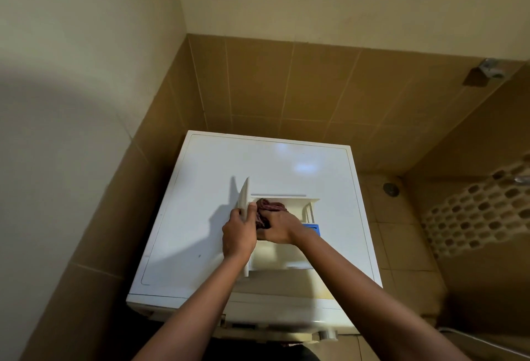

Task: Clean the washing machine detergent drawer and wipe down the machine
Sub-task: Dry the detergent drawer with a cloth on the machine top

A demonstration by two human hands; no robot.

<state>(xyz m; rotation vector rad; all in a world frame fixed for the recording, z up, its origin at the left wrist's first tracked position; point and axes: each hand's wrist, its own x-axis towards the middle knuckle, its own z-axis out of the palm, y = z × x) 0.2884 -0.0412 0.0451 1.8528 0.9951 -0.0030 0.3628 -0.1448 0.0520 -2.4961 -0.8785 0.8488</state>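
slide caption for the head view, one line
Cleaning the detergent drawer on the washing machine top: left hand grips its front panel, right hand works a dark red cloth into it.

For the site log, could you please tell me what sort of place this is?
Probably a tiled bathroom or laundry corner: a white washing machine stands against brown wall tiles, with a floor drain beside it.

Left hand (238, 235) grips drawer (279, 257) front panel – right hand (279, 227) presses cloth (268, 208) inside.

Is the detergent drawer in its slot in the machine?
No, the detergent drawer lies on top of the washing machine, left hand gripping its front, right hand holding a cloth in it.
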